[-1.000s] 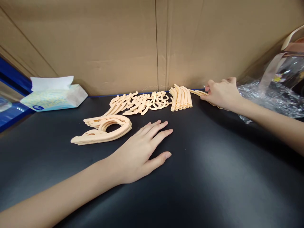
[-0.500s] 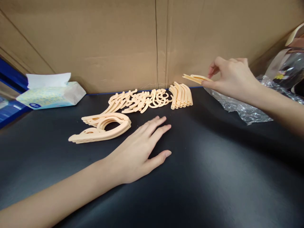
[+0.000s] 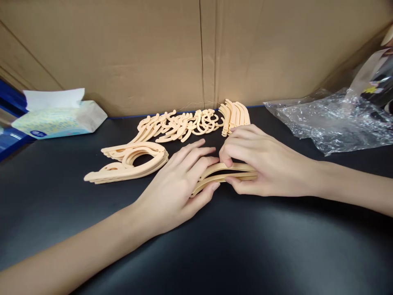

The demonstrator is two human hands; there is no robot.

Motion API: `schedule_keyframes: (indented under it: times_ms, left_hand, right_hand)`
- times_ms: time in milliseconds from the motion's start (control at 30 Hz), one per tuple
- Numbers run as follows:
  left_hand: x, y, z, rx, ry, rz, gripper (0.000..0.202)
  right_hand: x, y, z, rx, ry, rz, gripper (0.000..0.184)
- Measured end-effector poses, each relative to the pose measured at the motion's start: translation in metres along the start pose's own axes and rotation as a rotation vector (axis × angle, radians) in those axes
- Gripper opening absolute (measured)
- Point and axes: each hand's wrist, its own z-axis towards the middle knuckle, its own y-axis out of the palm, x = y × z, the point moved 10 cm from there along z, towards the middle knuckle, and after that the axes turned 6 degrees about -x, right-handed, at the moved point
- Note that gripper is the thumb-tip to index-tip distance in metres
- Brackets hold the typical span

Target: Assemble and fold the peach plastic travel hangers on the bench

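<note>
- R hand (image 3: 267, 164): pinching curved strips (image 3: 215, 179).
- L hand (image 3: 181, 184): at other ends; clamped? can't tell.
- Risk: strips could splay if R pinch slackens.

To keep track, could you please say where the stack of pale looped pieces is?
In the head view, the stack lies left of centre, beside the left hand and in front of the loose curved pieces.

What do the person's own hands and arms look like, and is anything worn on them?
The left hand and right hand are bare: no gloves, and no rings show. The left forearm and right forearm are bare too, with no sleeve, watch or bracelet in view.
</note>
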Motion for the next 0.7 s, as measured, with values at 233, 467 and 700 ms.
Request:
schedule_keyframes:
  times_ms: [233, 467, 700]
  left_hand:
    - [-0.003, 0.003, 0.0, -0.005, -0.014, -0.022, 0.024]
    - [-0.001, 0.005, 0.002, -0.05, -0.002, -0.024, 0.022]
    - [-0.003, 0.008, 0.002, -0.073, -0.014, -0.104, 0.019]
  right_hand:
    - [0.003, 0.009, 0.0, -0.032, -0.016, 0.044, 0.012]
    - [-0.002, 0.018, -0.003, -0.034, -0.075, -0.077, 0.012]
    - [0.007, 0.026, -0.005, -0.04, -0.091, 0.056, 0.014]
